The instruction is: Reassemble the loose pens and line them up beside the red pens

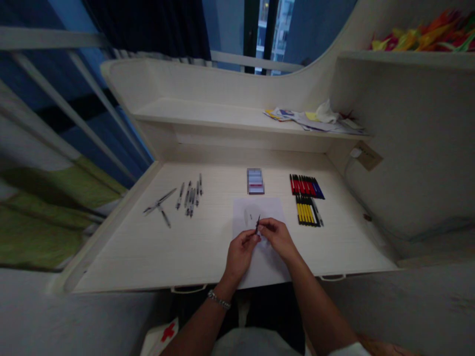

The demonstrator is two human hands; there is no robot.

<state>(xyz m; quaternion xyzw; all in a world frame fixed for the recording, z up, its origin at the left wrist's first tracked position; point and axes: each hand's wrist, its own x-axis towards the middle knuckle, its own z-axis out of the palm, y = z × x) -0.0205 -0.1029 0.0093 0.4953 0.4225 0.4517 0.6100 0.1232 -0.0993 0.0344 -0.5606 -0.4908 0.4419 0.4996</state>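
Both hands meet over a white sheet of paper (260, 210) on the desk. My left hand (241, 249) and my right hand (276, 237) pinch a small dark pen part (257, 225) between their fingertips, its tip pointing up and away. Small pieces lie on the paper just beyond the hands. A metal bracelet circles my left wrist.
Several clear pens (189, 195) lie at the left of the desk (156, 247). A small stack of boxes (255, 181) sits behind the paper. Rows of red and blue pens (306, 186) and yellow and black pens (308, 211) lie at the right. Loose papers (315, 121) rest on the shelf.
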